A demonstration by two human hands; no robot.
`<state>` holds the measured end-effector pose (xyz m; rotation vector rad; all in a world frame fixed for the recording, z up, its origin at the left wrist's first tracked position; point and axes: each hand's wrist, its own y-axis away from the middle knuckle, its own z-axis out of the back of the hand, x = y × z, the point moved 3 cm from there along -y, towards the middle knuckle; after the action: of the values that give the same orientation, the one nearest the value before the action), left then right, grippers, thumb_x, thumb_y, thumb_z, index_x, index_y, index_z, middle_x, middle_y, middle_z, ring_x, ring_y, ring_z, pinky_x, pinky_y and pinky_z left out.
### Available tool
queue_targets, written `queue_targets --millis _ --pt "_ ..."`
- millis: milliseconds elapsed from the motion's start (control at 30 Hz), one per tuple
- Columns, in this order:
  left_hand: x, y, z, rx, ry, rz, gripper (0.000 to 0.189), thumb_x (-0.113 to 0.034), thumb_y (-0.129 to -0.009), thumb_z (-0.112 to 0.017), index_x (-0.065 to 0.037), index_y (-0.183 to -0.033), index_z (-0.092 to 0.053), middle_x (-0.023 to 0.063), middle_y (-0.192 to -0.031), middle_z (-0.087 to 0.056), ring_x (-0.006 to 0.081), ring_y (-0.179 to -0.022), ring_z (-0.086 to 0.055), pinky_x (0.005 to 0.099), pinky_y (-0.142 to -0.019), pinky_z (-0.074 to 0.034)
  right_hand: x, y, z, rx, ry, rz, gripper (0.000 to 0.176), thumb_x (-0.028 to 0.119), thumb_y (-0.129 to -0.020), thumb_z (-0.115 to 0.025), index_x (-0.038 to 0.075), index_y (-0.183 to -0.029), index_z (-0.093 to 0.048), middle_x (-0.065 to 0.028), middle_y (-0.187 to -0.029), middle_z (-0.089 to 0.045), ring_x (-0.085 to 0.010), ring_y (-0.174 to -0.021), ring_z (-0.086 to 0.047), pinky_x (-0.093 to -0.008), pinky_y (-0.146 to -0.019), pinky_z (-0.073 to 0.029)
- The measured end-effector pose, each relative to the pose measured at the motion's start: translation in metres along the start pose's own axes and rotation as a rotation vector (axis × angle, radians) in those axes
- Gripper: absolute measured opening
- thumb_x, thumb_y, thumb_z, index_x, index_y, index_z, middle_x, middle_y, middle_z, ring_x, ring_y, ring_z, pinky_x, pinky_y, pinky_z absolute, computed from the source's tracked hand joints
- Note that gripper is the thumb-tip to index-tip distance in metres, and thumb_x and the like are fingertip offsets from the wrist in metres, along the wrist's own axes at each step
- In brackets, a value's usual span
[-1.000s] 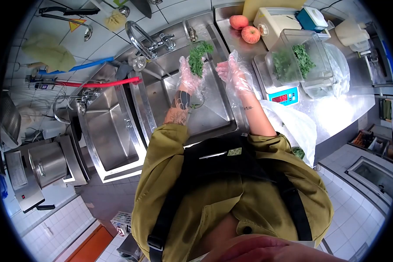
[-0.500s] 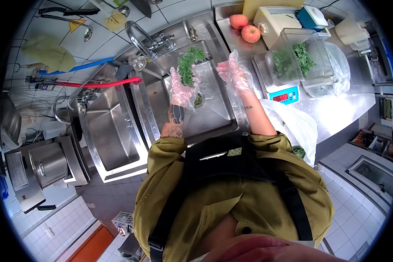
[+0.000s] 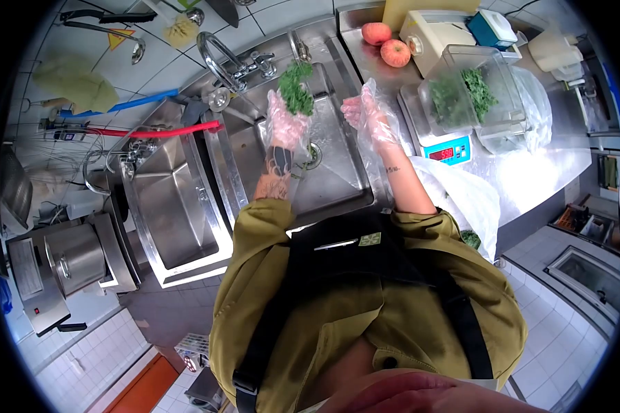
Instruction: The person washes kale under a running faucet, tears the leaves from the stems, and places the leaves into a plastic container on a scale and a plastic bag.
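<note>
Fingers [image 3: 282, 115] of your gloved left hand [image 3: 287, 131] clasp a bunch of leafy greens [image 3: 295, 88], raised over the sink [image 3: 344, 172] near the faucet [image 3: 217, 55]. Your right hand [image 3: 373, 118], gloved too, hangs just beside it, fingers spread and loose. Farther right, a clear container [image 3: 510, 96] of greens sits on the scale [image 3: 448, 151].

Sink's mostly open, desk to the right is packed

The sink basin [image 3: 341, 175] is bare steel between the left hand [image 3: 286, 127] and right hand [image 3: 370, 117], and down to its near edge, so plenty of room there. The faucet [image 3: 220, 60] arches over its far left corner, just beside the greens [image 3: 295, 89]. On the desk [image 3: 544, 172], the clear container [image 3: 472, 93] and apples [image 3: 386, 45] crowd the far edge.
</note>
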<state>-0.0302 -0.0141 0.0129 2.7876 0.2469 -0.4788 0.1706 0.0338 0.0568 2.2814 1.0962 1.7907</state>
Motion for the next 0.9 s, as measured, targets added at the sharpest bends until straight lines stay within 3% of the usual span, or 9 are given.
queue_targets --millis 100,333,433,533,633,700,767,867,900 --pt "0.006 -0.036 -0.014 -0.163 -0.045 -0.075 0.05 -0.052 -0.094 -0.031 -0.012 -0.111 -0.056 0.0098 -0.098 -0.062 0.0258 -0.079 -0.059 0.0385 -0.07 -0.05 0.003 0.002 0.0 -0.007 -0.001 -0.015 0.071 0.064 -0.088 -0.037 -0.001 -0.111 -0.055 -0.0106 -0.101 -0.059 -0.0177 -0.093 -0.053 -0.0304 -0.089 -0.04" --pt "0.016 -0.05 -0.044 -0.144 -0.146 -0.045 0.05 -0.047 -0.097 -0.025 -0.01 -0.112 -0.054 0.0083 -0.097 -0.061 0.0227 -0.085 -0.058 0.0379 -0.077 -0.049 0.01 0.004 0.012 -0.051 -0.032 0.023 0.068 0.064 -0.088 -0.037 0.001 -0.107 -0.056 -0.0093 -0.097 -0.061 -0.0159 -0.088 -0.054 -0.03 -0.086 -0.041" --pt "0.017 -0.05 -0.039 -0.185 -0.12 -0.05 0.044 -0.044 -0.098 -0.03 -0.01 -0.11 -0.055 0.0075 -0.096 -0.061 0.0233 -0.083 -0.057 0.038 -0.075 -0.049 0.011 0.005 0.01 -0.052 -0.057 0.029 0.067 0.063 -0.088 -0.038 0.001 -0.106 -0.057 -0.0086 -0.095 -0.061 -0.0153 -0.086 -0.055 -0.0294 -0.085 -0.042" --pt "0.015 -0.043 -0.017 -0.245 -0.276 -0.048 0.037 -0.04 -0.094 -0.045 -0.008 -0.105 -0.06 0.0092 -0.099 -0.061 0.0225 -0.086 -0.058 0.036 -0.079 -0.048 0.01 0.006 0.008 -0.025 -0.054 0.032 0.066 0.062 -0.088 -0.04 0.001 -0.106 -0.057 -0.0084 -0.095 -0.061 -0.0152 -0.085 -0.055 -0.029 -0.084 -0.042" --pt "0.002 -0.001 -0.018 0.077 -1.374 -0.565 0.032 -0.03 -0.092 -0.052 -0.005 -0.11 -0.059 0.008 -0.103 -0.062 0.0184 -0.095 -0.058 0.0315 -0.087 -0.045 0.004 0.002 0.006 -0.065 -0.049 0.022 0.061 0.06 -0.087 -0.047 0.002 -0.103 -0.058 -0.0075 -0.094 -0.061 -0.0132 -0.084 -0.054 -0.028 -0.083 -0.043" --pt "0.004 0.045 -0.039 -0.05 -1.484 -0.362 0.032 -0.02 -0.089 -0.059 -0.003 -0.116 -0.056 0.007 -0.114 -0.058 0.0158 -0.102 -0.055 0.0286 -0.092 -0.042 -0.008 -0.015 0.014 -0.12 0.25 0.196 0.059 0.053 -0.085 -0.056 0.0 -0.111 -0.054 -0.0104 -0.102 -0.06 -0.0156 -0.093 -0.055 -0.0295 -0.088 -0.042" --pt "0.012 0.075 -0.038 -0.016 -1.25 -0.339 0.035 -0.015 -0.086 -0.062 -0.005 -0.119 -0.054 0.0061 -0.117 -0.056 0.0163 -0.105 -0.054 0.0303 -0.093 -0.041 -0.013 -0.018 0.012 -0.101 0.42 0.328 0.061 0.045 -0.082 -0.063 -0.002 -0.119 -0.049 -0.0127 -0.111 -0.057 -0.0183 -0.103 -0.053 -0.0311 -0.093 -0.04" --pt "0.009 0.113 -0.053 -0.022 -1.226 -0.238 0.039 -0.012 -0.085 -0.064 -0.006 -0.121 -0.052 0.0052 -0.115 -0.056 0.016 -0.107 -0.052 0.0308 -0.094 -0.04 0.009 -0.003 -0.021 0.165 0.487 0.455 0.076 0.028 -0.08 -0.071 -0.002 -0.137 -0.03 -0.0143 -0.133 -0.045 -0.0239 -0.126 -0.04 -0.0329 -0.104 -0.032" --pt "0.007 0.12 -0.056 -0.018 -1.216 -0.252 0.038 -0.012 -0.086 -0.064 -0.005 -0.121 -0.052 0.0051 -0.115 -0.056 0.0154 -0.106 -0.052 0.0303 -0.094 -0.04 0.033 0.02 -0.036 0.236 0.599 0.486 0.065 0.027 -0.08 -0.07 0.0 -0.131 -0.04 -0.0114 -0.128 -0.05 -0.0208 -0.119 -0.046 -0.031 -0.1 -0.036"
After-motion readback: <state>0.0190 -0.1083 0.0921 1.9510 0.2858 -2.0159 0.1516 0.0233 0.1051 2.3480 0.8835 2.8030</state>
